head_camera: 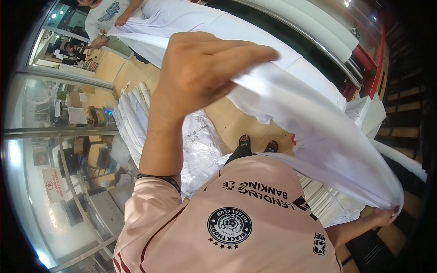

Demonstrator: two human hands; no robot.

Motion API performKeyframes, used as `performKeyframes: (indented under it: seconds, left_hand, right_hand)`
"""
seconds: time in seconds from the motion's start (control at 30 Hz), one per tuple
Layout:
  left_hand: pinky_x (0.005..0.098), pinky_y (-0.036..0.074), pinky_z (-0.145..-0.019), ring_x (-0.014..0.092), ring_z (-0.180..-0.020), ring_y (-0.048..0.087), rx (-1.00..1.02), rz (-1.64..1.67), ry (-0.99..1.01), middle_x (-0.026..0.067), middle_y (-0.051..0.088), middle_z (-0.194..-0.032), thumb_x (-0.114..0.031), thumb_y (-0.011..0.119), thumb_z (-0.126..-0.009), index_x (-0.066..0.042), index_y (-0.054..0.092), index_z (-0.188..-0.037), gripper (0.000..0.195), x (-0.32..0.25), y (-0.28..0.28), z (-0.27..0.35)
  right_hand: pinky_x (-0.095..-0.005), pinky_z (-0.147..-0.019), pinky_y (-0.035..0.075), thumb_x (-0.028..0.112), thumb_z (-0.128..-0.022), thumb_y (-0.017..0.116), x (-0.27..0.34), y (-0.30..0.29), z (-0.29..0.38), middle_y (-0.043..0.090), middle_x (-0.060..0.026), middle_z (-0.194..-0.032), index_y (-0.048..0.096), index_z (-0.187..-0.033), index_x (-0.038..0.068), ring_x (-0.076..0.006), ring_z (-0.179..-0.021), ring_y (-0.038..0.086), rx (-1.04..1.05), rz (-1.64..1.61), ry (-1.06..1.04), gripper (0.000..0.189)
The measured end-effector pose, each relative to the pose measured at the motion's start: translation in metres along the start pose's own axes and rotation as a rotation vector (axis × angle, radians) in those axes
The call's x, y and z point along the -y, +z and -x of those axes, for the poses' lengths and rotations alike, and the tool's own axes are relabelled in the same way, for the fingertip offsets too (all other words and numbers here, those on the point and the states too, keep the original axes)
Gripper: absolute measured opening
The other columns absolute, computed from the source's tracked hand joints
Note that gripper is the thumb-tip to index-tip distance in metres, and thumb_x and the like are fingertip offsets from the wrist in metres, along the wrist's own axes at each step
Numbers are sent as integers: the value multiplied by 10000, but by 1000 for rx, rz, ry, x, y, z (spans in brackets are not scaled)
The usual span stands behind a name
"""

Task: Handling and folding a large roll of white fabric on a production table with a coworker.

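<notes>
A long sheet of white fabric [307, 99] stretches in front of me, slack and folded toward the right. My left hand [198, 68] is raised high near the camera, its fingers closed on the fabric's edge; motion blurs the fingertips. Low at the right, with the arm held out, my right hand [385, 216] grips the far end of the same cloth, which bends around it. Across from me another person [111, 20] holds fabric in one hand, with the other hand lower beside the cloth's corner.
A fabric-covered table or machine bed [252, 41] runs along a metal bar [307, 37]. Scissors [355, 31] lie beyond it. Wrapped fabric rolls [131, 112] and a plastic-covered bundle [199, 146] lie left of my feet. Glass partitions [51, 102] stand at the left. A black chair [372, 249] is lower right.
</notes>
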State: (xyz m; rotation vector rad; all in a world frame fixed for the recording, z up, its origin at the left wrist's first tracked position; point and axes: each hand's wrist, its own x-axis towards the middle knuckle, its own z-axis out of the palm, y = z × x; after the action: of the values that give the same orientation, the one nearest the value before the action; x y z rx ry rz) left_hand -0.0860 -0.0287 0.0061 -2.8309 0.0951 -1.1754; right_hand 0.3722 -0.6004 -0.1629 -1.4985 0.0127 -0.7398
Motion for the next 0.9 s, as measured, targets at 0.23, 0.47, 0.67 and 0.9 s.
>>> performKeyframes:
  seconds: [0.23,0.47,0.67,0.9]
  left_hand:
    - [336,503,-580,217,-622,650,239,105,-305,34,744,-836,-44,773,-667,-174,759,-1039,394,12,10,45]
    - [348,540,-633,250,-692,688,273,20,-373,56,744,-850,-51,775,-699,-167,755,-1037,358,32,18,74]
    - [346,557,-678,255,-743,703,226,-125,-662,85,747,-911,0,762,-738,-112,756,-1004,289,77,8,125]
    - [377,570,-806,260,-946,694,63,-49,-563,39,754,-990,48,744,-683,-150,765,-1008,381,62,20,109]
  right_hand:
    - [-439,-748,631,52,-886,727,19,9,14,706,-229,-1046,666,-1043,-69,-301,-862,706,-124,215,71,207]
    - [-375,-817,575,-3,-903,677,38,7,27,679,-171,-1069,644,-1073,-22,-265,-939,667,59,160,154,174]
    - [-313,-814,506,-120,-861,634,101,52,85,574,-79,-893,602,-988,-13,-167,-847,560,779,-4,-193,169]
    - [-257,-671,443,-159,-783,647,163,109,168,559,-96,-810,574,-912,-12,-147,-707,517,1068,-212,-261,209]
